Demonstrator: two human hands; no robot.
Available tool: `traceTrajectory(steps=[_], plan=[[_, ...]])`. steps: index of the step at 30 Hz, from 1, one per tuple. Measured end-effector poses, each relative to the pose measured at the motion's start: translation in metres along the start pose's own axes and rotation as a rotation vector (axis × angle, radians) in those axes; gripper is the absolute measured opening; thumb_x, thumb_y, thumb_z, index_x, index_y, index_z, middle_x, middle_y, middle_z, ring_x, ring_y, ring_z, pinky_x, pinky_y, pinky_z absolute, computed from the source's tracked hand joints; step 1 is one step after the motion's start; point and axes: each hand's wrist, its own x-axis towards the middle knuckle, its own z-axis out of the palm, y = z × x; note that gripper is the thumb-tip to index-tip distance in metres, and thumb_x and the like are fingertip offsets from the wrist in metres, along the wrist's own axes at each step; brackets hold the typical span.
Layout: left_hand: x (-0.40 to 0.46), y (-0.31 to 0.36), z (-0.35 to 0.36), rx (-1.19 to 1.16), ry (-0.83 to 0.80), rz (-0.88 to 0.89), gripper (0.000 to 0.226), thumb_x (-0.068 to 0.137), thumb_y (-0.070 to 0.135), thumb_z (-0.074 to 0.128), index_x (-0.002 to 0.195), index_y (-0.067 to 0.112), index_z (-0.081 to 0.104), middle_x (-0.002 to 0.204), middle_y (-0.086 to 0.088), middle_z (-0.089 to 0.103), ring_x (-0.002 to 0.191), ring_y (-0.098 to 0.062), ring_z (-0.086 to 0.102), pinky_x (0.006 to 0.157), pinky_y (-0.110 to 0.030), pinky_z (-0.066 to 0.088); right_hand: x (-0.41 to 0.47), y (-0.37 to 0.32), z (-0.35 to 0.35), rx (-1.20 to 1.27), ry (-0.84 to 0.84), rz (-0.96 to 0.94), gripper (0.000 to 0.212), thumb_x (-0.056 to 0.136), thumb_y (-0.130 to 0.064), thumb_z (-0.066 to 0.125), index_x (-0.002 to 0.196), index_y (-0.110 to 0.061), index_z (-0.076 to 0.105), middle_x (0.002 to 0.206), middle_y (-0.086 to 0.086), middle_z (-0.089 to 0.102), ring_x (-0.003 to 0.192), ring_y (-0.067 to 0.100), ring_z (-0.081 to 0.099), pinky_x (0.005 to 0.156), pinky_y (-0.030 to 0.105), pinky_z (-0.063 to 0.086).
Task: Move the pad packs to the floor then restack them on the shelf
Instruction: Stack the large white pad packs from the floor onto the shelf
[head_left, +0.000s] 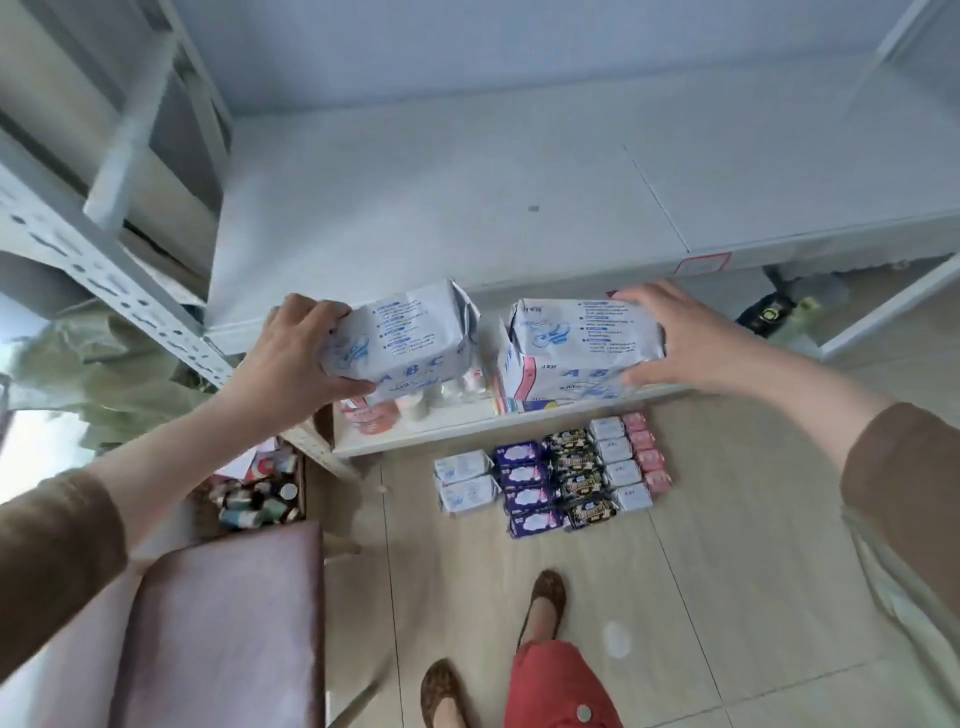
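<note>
Two white pad packs with blue print are held up in front of a white metal shelf (467, 218), one in each hand. The left hand (291, 358) grips the left pack (400, 343) from its left end, fingers curled over the top and thumb tucked under the bottom edge. The right hand (685, 338) grips the right pack (582, 332) from its right end, fingers along the far side and thumb pressed on the near face. A third white pack with a pink stripe (524, 379) sits directly under the right pack; whether the right hand is also holding it cannot be told. The two held packs are side by side, near each other but apart, at the front edge of the broad shelf board.

On the tiled floor (727, 571) below, more packs lie in neat rows: two white ones (465, 478) on the left, then a column of purple packs (524, 488), a column of black packs (579, 475), a column of small white packs (618, 462), and a column of pink packs (647, 452) on the right. A lower shelf (415, 431) holds small pink and white items, blurred. To the left stand a pink cushioned stool (218, 623) and a box of small bottles (260, 493). The person's feet in brown patterned shoes (545, 597) show at the bottom.
</note>
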Motion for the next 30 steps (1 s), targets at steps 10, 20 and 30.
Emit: traceTrajectory(steps=[10, 20, 30], plan=[[0.17, 0.011, -0.031, 0.03, 0.069, -0.046, 0.087, 0.058, 0.046, 0.089, 0.133, 0.029, 0.048, 0.119, -0.005, 0.047, 0.109, -0.028, 0.047, 0.096, -0.041, 0.042, 0.123, 0.03, -0.082, 0.068, 0.118, -0.08, 0.094, 0.057, -0.048, 0.087, 0.137, -0.039, 0.038, 0.121, -0.018, 0.037, 0.095, -0.001, 0.05, 0.083, 0.028, 0.042], [0.339, -0.032, -0.043, 0.101, 0.041, -0.108, 0.079, 0.065, 0.038, 0.087, 0.133, 0.024, 0.051, 0.121, -0.009, 0.049, 0.113, -0.036, 0.045, 0.095, -0.04, 0.038, 0.266, 0.007, -0.085, 0.184, 0.115, -0.098, 0.088, 0.06, -0.043, 0.088, 0.132, -0.048, 0.038, 0.116, -0.012, 0.041, 0.103, 0.01, 0.051, 0.084, 0.026, 0.043], [0.481, -0.092, -0.041, 0.066, -0.03, -0.053, 0.073, 0.069, 0.037, 0.084, 0.133, 0.023, 0.051, 0.121, -0.009, 0.048, 0.112, -0.035, 0.047, 0.094, -0.039, 0.038, 0.392, -0.037, -0.064, 0.239, 0.101, -0.066, 0.089, 0.064, -0.04, 0.087, 0.139, -0.041, 0.039, 0.12, -0.008, 0.04, 0.098, 0.008, 0.053, 0.077, 0.018, 0.041]])
